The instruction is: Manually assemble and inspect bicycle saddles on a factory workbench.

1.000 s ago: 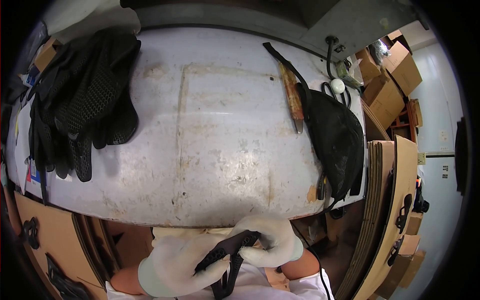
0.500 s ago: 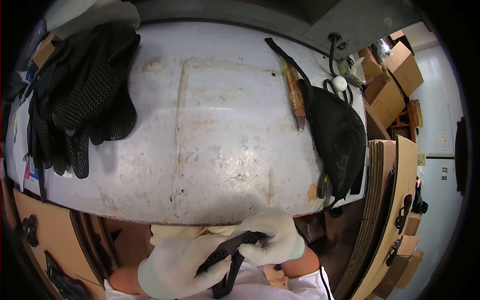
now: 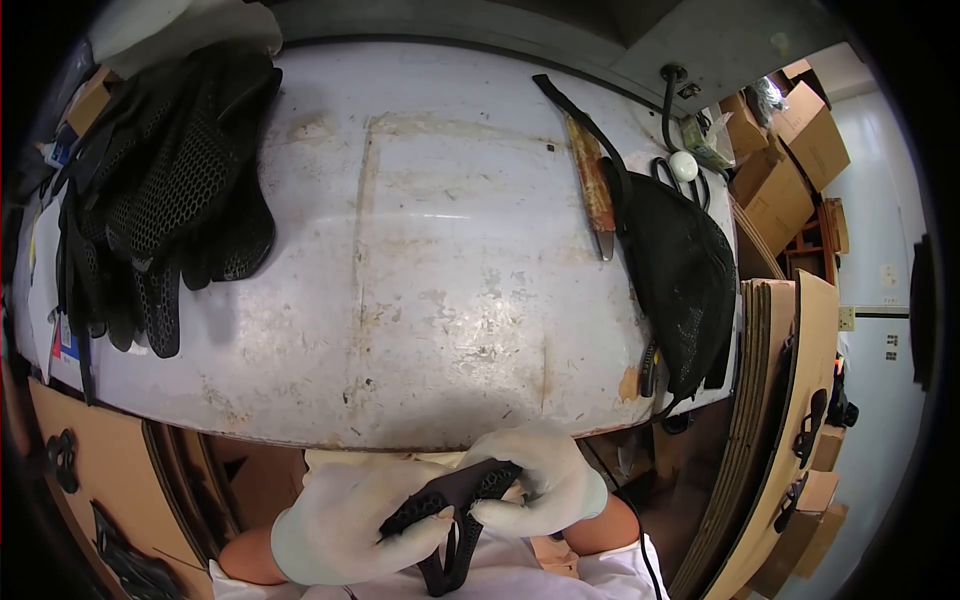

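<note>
Just off the table's front edge, I hold a black honeycomb-mesh piece with a strap-like loop between both hands. My left hand, in a whitish glove, is closed on its left end, thumb on top. My right hand, gloved the same way, pinches the right end. The loop hangs down toward my lap. Part of the piece is hidden by the gloves, and its exact kind cannot be made out.
The worn white table carries a heap of black mesh pieces at left. At right lie a larger black curved mesh piece, a blade with a tape-wrapped handle and a cutter. Cardboard sheets stand beside the table.
My right hand has shifted slightly and the black piece is now turned a little, showing more of its mesh. Both hands still hold it.
</note>
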Demonstrator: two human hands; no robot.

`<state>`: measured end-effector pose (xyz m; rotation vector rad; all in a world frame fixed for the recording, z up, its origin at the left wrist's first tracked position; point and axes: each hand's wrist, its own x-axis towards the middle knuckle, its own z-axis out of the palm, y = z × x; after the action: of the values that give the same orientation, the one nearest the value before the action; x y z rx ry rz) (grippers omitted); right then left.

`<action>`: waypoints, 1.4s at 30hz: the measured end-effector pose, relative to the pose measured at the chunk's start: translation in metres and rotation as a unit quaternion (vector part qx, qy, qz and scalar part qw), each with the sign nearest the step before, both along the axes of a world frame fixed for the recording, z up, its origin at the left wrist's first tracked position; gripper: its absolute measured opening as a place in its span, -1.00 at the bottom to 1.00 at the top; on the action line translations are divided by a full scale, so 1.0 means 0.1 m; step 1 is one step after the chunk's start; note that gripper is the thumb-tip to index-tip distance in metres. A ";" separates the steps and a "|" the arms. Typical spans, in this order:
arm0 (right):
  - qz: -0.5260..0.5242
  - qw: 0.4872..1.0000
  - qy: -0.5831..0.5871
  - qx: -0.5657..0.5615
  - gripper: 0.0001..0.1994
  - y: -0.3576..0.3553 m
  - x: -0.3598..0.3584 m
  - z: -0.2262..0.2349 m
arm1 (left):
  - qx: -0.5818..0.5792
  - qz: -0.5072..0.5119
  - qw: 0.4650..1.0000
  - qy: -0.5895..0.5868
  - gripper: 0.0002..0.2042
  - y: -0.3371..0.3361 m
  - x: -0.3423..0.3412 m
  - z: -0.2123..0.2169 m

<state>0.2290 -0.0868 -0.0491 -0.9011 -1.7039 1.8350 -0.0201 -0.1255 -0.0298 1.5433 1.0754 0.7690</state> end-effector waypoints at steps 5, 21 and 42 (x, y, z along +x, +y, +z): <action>0.010 0.998 -0.065 -0.010 -0.69 0.00 -0.01 0.06 | 0.014 0.012 1.000 -0.005 -0.67 0.00 0.01 -0.02; -0.048 0.998 -0.036 0.002 -0.58 -0.04 -0.08 -0.05 | -0.104 0.019 0.994 0.006 -0.69 0.06 -0.05 0.00; -0.022 0.986 -0.166 0.006 -0.60 -0.03 -0.08 0.01 | -0.075 0.014 0.997 0.009 -0.70 -0.03 0.01 -0.05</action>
<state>0.2211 -0.0893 -0.0483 -1.2880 -1.8685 1.7157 -0.0191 -0.1289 -0.0347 1.4132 1.1443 0.6775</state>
